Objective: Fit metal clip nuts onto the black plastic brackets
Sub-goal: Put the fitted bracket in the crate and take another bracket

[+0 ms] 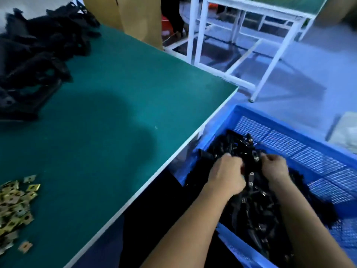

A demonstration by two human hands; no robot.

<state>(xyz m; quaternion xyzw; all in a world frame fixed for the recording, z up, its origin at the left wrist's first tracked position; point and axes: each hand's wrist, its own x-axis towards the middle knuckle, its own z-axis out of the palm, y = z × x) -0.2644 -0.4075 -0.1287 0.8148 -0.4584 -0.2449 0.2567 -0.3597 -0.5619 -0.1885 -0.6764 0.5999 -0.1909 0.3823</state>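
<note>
Both hands reached into blue crate beside table. Left hand and right hand had fingers curled, gripping black brackets. Clip nuts lay heaped on table's near left.

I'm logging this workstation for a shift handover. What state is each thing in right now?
Left hand: curled on black brackets in the crate.
Right hand: gripping brackets in the crate.
Blue crate: partly filled with brackets that have clips on.
Bracket pile: heaped on the table's far left, untouched.
Clip nuts: loose heap on the table.
Green table: bare in the middle.
</note>
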